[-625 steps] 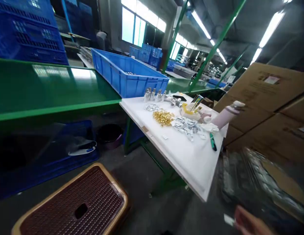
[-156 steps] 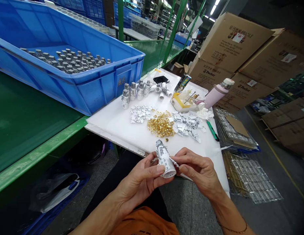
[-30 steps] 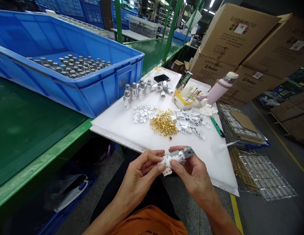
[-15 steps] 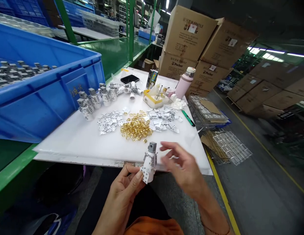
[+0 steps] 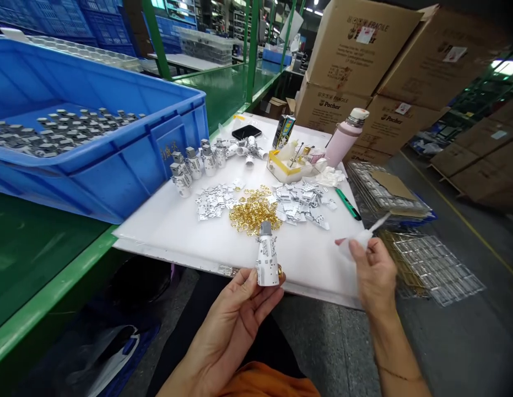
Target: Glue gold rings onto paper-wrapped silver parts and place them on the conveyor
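Observation:
My left hand (image 5: 248, 300) is closed around the lower part of a small white tower model (image 5: 267, 262) with a grey block on top, held upright over the table's front edge. A bit of gold (image 5: 280, 271) shows by its fingertips. At the right edge of the table, my right hand (image 5: 374, 267) is closed on a whitish squeeze bottle (image 5: 359, 241) with a thin nozzle tilted up to the right. Just beyond the model lies a heap of gold rings (image 5: 254, 212). Piles of small white printed pieces (image 5: 215, 201) flank the heap on both sides.
A blue crate (image 5: 169, 138) with many grey-topped parts stands left. Several finished-looking towers (image 5: 194, 165) stand beside it. Toward the back are a phone (image 5: 247, 132), a yellow-edged tray (image 5: 281, 172) and a pink flask (image 5: 343, 143). A green cutter (image 5: 347, 204) lies at right.
My right hand has moved right, away from the tower model, and now grips the squeeze bottle. The left hand has turned the model and lifted it slightly. The view has shifted left.

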A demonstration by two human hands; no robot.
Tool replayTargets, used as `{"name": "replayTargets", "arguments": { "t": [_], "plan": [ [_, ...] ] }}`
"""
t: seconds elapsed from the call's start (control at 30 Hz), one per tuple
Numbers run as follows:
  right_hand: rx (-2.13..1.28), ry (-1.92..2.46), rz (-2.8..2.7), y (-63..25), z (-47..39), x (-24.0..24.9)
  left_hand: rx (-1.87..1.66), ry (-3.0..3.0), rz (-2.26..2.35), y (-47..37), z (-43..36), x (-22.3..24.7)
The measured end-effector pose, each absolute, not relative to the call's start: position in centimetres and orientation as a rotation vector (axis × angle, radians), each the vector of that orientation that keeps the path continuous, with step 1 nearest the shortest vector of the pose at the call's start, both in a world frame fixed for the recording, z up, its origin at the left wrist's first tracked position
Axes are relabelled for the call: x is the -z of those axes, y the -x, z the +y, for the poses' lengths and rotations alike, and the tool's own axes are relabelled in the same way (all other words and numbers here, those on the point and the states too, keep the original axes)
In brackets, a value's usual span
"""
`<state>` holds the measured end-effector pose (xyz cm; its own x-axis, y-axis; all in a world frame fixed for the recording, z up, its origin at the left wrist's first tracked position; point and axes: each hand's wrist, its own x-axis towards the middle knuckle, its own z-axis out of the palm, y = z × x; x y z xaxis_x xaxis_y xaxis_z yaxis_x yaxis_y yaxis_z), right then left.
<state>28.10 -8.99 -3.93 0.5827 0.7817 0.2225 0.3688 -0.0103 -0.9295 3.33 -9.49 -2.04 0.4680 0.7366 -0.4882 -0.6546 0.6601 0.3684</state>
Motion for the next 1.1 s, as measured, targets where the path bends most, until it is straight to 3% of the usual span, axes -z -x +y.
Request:
{"name": "replayTargets", "arguments": {
  "t": [0.17, 0.23, 0.6, 1.1],
  "plan": [
    [-0.962, 1.236, -0.894, -24.1, -10.5, 0.1, -0.890, -0.098, 0.654, -3.6, -9.1, 1.9],
    [-1.023, 1.132, -0.819, -23.0, -10.7, -0.8, -0.895, -0.083, 0.641, -3.7, -9.1, 1.8],
    [-0.372, 1.359, -1.061, -20.0, -10.9, -1.1, -0.884, -0.041, 0.677, -3.6, -9.4, 1.4],
    [-0.294, 1.385, -1.141, -19.5, -10.8, -1.1, -0.878, -0.043, 0.699, -3.4, -9.3, 1.3]
  ]
}}
